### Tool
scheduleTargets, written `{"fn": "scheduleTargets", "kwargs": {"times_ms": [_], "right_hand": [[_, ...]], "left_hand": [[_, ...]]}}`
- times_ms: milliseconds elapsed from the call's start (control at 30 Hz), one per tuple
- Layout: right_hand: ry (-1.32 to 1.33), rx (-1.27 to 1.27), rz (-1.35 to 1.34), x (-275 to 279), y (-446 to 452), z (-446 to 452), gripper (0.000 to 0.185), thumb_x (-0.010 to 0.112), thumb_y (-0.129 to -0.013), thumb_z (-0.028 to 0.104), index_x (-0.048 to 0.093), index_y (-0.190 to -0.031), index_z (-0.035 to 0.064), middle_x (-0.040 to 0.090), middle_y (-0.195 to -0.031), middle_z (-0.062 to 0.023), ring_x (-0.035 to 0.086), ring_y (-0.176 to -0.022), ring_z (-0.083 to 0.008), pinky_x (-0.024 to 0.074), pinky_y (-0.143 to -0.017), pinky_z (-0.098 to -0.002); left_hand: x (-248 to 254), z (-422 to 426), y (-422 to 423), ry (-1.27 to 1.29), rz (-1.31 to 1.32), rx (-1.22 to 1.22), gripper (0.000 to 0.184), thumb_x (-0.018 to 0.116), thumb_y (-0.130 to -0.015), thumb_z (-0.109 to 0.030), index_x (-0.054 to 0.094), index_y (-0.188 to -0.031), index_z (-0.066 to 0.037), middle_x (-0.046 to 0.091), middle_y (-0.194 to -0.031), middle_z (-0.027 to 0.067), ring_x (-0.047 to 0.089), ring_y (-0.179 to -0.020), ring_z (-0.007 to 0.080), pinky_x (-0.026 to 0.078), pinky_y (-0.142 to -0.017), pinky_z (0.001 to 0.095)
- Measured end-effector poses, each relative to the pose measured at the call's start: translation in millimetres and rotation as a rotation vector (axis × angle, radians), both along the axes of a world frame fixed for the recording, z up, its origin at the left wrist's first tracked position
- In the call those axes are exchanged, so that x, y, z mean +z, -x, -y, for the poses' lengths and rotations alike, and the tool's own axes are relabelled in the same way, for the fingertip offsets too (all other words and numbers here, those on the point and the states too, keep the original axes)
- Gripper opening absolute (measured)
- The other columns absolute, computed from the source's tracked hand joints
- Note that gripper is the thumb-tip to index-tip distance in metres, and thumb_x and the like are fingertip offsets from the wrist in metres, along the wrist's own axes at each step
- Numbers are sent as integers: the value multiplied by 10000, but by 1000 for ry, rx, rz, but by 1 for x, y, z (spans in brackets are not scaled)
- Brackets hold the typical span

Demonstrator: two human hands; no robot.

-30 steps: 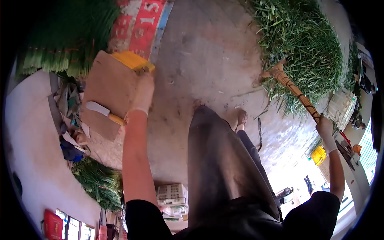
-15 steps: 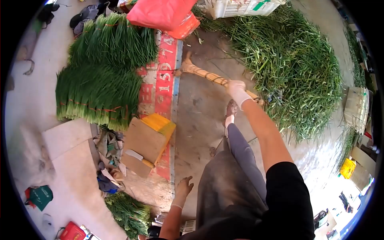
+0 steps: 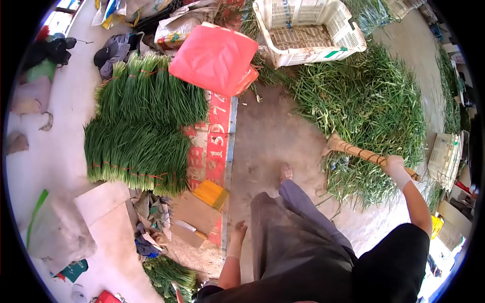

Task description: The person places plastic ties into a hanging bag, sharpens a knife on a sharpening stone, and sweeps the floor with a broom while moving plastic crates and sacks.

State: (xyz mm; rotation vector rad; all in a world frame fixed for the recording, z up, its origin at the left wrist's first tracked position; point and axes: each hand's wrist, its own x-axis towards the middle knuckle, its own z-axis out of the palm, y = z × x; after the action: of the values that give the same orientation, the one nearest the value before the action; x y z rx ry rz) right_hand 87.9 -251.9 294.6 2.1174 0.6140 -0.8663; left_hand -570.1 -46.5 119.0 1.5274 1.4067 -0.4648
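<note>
My right hand [image 3: 394, 165] is wrapped round the handle of a short straw broom [image 3: 358, 151]. The broom's head rests at the left edge of a large heap of loose green leaves [image 3: 369, 106]. Low in the view, my left hand [image 3: 238, 233] hangs beside my dark apron with nothing visible in it, its fingers partly spread. To its left a knife [image 3: 186, 225] with a yellow handle lies on a brown cardboard piece [image 3: 198, 213], next to a yellow box [image 3: 210, 194].
Tied green bundles [image 3: 136, 146] are stacked at the left. A red padded seat [image 3: 214, 59] stands near the top, beside a white plastic crate [image 3: 313, 38]. Another pale crate [image 3: 444, 159] is at the right. My shoe [image 3: 286, 171] is on the floor.
The broom went left from the heap, then back right to its edge. My left hand has come away from the yellow box and dropped lower. The view has shifted, showing the crate and red seat.
</note>
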Motion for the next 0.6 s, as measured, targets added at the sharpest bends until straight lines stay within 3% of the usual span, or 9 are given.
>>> {"fn": "scheduleTargets", "kwargs": {"times_ms": [67, 167, 233, 300, 367, 433, 533, 567, 600], "right_hand": [[-34, -82, -32, 41, 4, -33, 439, 589, -744, 413, 579, -1052, 101, 649, -936, -123, 627, -875, -273, 489, -747, -347], [-167, -151, -78, 67, 20, -67, 469, 601, -726, 469, 577, -1037, 119, 645, -920, -140, 626, -855, -283, 490, -743, -368], [-265, -373, -85, 88, 29, -105, 502, 618, -708, 495, 576, -1039, 120, 642, -920, -154, 626, -847, -295, 487, -737, -377], [-431, -442, -87, 83, 29, -114, 420, 641, -721, 408, 577, -1023, 124, 641, -820, -120, 633, -729, -252, 498, -629, -351], [-721, -909, -257, 80, 27, -149, 384, 667, -719, 287, 558, -1012, 64, 593, -710, -76, 585, -593, -177, 465, -505, -296], [-805, -1032, -433, 66, 13, -212, 391, 666, -712, 232, 543, -1022, 27, 569, -703, -61, 546, -559, -146, 435, -468, -271], [-1081, -1131, -689, 8, -24, -333, 427, 644, -697, 118, 527, -1083, -20, 549, -689, -53, 489, -498, -104, 407, -446, -263], [-1085, -897, -481, -20, -37, -385, 493, 619, -677, 79, 482, -1132, -54, 559, -766, -59, 502, -531, -114, 391, -454, -240], [-1208, -920, -534, -43, -49, -437, 532, 620, -654, 76, 484, -1159, -24, 568, -807, -69, 542, -628, -135, 436, -547, -262]], "left_hand": [[-3, -52, -71, 87, 36, 46, 415, 557, -797, -277, 533, -1152, -63, 596, -1060, 176, 578, -989, 269, 444, -831, 353], [-5, -120, -147, -65, 81, 8, 407, 565, -797, -272, 540, -1137, -49, 612, -1008, 150, 588, -934, 243, 450, -797, 337], [-21, -163, -174, -96, 124, 44, 408, 574, -795, -261, 538, -1139, -46, 620, -978, 130, 594, -893, 222, 455, -776, 324], [-43, -201, -193, -91, 315, 220, 411, 604, -789, -231, 532, -1155, -58, 618, -940, 85, 578, -834, 174, 456, -745, 292], [-43, -249, -226, -31, 308, 350, 418, 620, -786, -223, 530, -1162, -64, 616, -916, 64, 568, -810, 161, 456, -734, 288], [-43, -311, -264, 32, 296, 458, 426, 635, -784, -215, 529, -1170, -70, 613, -891, 44, 558, -786, 149, 455, -723, 284], [-80, -410, -325, 78, 243, 758, 550, 651, -788, -278, 439, -1255, -79, 528, -1127, 99, 515, -978, 203, 440, -799, 365], [-106, -445, -339, 65, 255, 839, 630, 651, -790, -315, 380, -1309, -83, 471, -1239, 130, 474, -1103, 228, 415, -872, 400], [-97, -477, -363, 142, 322, 875, 713, 654, -782, -354, 306, -1348, -96, 360, -1329, 143, 357, -1206, 244, 330, -952, 417]]}}
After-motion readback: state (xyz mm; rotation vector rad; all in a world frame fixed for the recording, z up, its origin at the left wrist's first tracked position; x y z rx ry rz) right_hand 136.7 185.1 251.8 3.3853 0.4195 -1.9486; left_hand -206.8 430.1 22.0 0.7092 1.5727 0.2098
